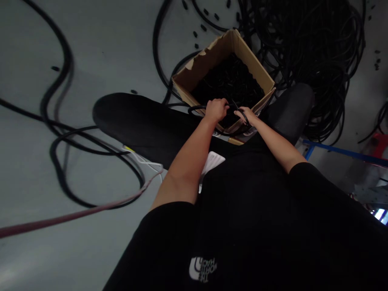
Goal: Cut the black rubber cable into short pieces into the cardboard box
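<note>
A length of black hose (195, 108) runs into my left hand (216, 110), whose fingers are closed around it over the near side of an open cardboard box (254, 64). Just to the right, my right hand (247, 115) grips a pair of scissors (243, 115) by the dark handle loops. The thin blades point toward the hose end by my left fingers; whether they touch it is too dark to tell. Many short black pieces (232, 76) fill the bottom of the box, which stands between my legs.
A large tangled heap of black hose (306, 52) lies beyond my right knee. More black hose (65, 52) loops across the grey floor at left, near a reddish hose (69, 216). Loose black pieces (203, 27) are scattered behind the box. A blue bar (345, 150) is at right.
</note>
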The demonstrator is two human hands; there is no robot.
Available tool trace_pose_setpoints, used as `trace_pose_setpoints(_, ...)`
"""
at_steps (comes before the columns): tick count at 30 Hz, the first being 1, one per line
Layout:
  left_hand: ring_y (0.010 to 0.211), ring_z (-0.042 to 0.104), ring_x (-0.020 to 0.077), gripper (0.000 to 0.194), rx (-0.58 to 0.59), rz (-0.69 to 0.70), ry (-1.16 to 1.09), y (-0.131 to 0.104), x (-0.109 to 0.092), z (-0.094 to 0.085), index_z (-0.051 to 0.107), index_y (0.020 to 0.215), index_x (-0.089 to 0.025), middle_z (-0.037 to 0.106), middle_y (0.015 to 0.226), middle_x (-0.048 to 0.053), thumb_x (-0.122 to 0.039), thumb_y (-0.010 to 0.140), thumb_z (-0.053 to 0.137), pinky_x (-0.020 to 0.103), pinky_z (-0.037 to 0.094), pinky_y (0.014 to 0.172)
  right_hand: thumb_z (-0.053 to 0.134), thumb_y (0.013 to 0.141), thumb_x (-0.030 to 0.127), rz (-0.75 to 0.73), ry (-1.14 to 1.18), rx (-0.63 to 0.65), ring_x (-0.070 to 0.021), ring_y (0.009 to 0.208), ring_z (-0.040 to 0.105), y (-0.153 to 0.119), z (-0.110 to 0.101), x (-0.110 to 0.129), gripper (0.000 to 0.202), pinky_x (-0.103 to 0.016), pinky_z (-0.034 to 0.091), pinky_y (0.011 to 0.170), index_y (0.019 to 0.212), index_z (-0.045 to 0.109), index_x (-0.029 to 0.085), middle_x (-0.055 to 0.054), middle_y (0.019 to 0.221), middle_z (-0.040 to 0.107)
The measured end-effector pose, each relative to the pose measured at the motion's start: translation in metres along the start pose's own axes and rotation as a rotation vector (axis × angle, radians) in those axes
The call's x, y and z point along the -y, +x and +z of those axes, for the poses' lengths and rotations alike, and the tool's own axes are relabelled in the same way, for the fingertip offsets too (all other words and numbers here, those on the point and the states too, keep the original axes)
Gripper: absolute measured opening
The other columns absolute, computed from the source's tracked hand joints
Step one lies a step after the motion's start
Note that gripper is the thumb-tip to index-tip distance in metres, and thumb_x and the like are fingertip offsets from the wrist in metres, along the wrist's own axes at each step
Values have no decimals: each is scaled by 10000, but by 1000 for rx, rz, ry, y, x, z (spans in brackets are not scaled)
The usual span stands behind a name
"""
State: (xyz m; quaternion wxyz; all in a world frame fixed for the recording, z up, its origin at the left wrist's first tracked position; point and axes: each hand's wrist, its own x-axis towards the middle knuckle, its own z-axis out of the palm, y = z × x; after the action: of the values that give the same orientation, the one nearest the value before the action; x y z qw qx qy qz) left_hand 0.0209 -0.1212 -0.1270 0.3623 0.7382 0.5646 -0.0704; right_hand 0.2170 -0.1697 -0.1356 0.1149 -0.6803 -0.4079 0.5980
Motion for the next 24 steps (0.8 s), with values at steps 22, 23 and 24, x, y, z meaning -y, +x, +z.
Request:
trace_pose_setpoints(22, 1540, 800, 457, 450, -44, 0, -88, 9, 6, 13, 830, 1596, -166, 904, 1536, 245, -338, 1216, 661, 552, 611, 1339, 836, 1164, 87, -23, 67, 51, -130, 736, 615, 8, 18, -11, 341, -175, 492, 662, 986, 600, 255, 74, 787, 624)
trace_pose_setpoints(23, 1526, 809, 459, 450, -40, 8, -80, 8, 5, 14, 839, 1592, -169, 911, 1513, 242, -340, 1213, 666, 556, 619, 1327, 831, 1172, 97, -21, 70, 40, -136, 745, 610, 10, 18, -12, 346, -179, 488, 662, 981, 594, 260, 73, 784, 621)
trace_pose_setpoints(24, 1517, 815, 462, 451, -33, 10, -69, 7, 3, 14, 844, 1591, -166, 913, 1504, 244, -340, 1213, 668, 560, 624, 1317, 824, 1181, 109, -15, 75, 31, -144, 755, 608, 10, 19, -12, 344, -185, 485, 661, 981, 591, 264, 72, 780, 618)
